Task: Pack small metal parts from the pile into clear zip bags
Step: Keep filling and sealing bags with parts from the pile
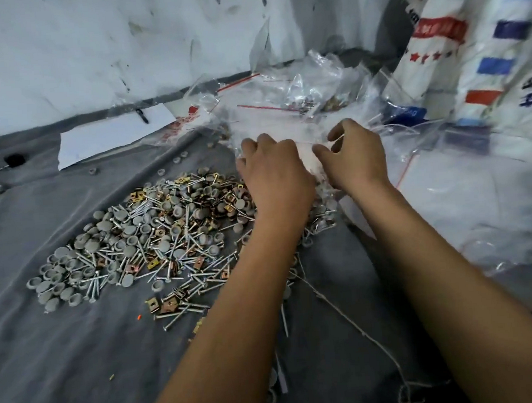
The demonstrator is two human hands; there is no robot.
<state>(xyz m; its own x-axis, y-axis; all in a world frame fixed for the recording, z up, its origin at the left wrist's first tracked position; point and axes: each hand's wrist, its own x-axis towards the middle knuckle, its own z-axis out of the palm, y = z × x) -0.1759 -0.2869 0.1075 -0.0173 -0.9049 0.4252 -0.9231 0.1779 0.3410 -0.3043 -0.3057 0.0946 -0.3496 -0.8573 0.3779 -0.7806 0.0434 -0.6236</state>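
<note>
A wide pile of small metal parts (154, 237), screws, grey caps and brass square clips, lies on a grey cloth (64, 357). Beyond the pile's right end both hands meet at a clear zip bag (306, 160). My left hand (272, 175) has its fingers curled down onto the bag's near edge. My right hand (353, 157) pinches the same bag from the right with thumb and curled fingers. The bag's contents are blurred and hard to make out.
A heap of clear zip bags with red seal strips (307, 94), some holding parts, sits behind the hands. A white printed sack (474, 48) stands at right. White paper with a black clip (112, 133) lies at back left. More clear plastic (479, 205) covers the right side.
</note>
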